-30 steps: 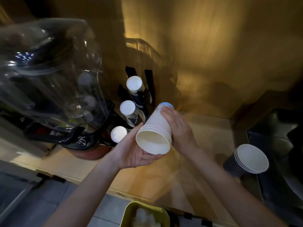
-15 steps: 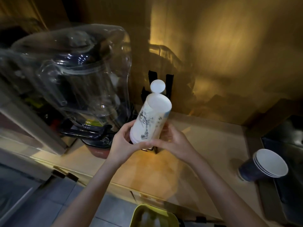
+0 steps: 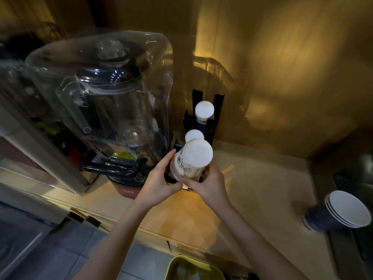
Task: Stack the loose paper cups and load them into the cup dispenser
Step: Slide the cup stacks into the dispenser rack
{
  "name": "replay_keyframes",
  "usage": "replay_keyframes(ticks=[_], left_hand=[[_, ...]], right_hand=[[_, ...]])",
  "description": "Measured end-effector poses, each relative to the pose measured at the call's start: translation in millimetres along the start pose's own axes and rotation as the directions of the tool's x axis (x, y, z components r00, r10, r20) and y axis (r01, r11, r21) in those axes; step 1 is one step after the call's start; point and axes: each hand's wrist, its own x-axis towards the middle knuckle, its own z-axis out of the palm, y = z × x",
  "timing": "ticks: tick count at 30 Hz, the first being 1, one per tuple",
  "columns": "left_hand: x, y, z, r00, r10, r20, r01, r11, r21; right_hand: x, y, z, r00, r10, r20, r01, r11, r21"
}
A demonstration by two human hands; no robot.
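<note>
I see both hands, left [image 3: 159, 183] and right [image 3: 210, 182], clamped on one inverted cup stack [image 3: 190, 160]; two stacks sit in the dispenser [image 3: 219, 110], three nested cups [image 3: 341, 212] lie on the surface [image 3: 262, 178].

Dim, warm amber light pools on the wall [image 3: 282, 63] and counter [image 3: 262, 178], with glare on the clear blender cover [image 3: 121, 81] and dark, softly blurred, bowed edges.

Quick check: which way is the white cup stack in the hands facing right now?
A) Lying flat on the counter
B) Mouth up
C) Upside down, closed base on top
C: the white cup stack shows its flat closed base on top, held between left hand and right hand.
</note>
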Motion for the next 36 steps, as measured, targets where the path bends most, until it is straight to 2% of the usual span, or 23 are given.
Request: replay_keyframes(ticks=[3,9,14,18,21,27,32,36], left_hand=[[2,17,-5,0.996,0.082,-0.038,-0.081,0.996,0.027],[-1,29,-1,0.958,0.195,-0.21,-0.129,0.948,0.291],[-1,29,3,0.96,0.182,-0.212,-0.109,0.943,0.314],[11,24,7,0.966,0.128,-0.225,-0.037,0.929,0.367],[19,17,15,0.978,0.09,-0.187,-0.008,0.918,0.396],[29,7,30,0.998,0.018,-0.064,0.008,0.922,0.388],[29,1,30,0.999,-0.003,-0.036,0.018,0.895,0.446],[28,0,30,0.999,-0.04,-0.021,0.045,0.869,0.492]], right_hand=[[-1,2,7,0.999,-0.034,-0.022,0.032,0.993,-0.115],[3,13,17,1.0,0.007,-0.01,-0.009,0.981,-0.195],[6,20,19,0.998,0.049,0.027,-0.042,0.974,-0.224],[9,19,15,0.995,0.063,0.073,-0.046,0.974,-0.222],[12,18,8,0.996,0.0,0.09,0.018,0.98,-0.199],[21,17,-7,0.985,-0.101,0.139,0.143,0.931,-0.335],[22,16,-10,0.935,-0.209,0.288,0.335,0.79,-0.513],[22,15,-7,0.902,-0.278,0.33,0.428,0.676,-0.6]])
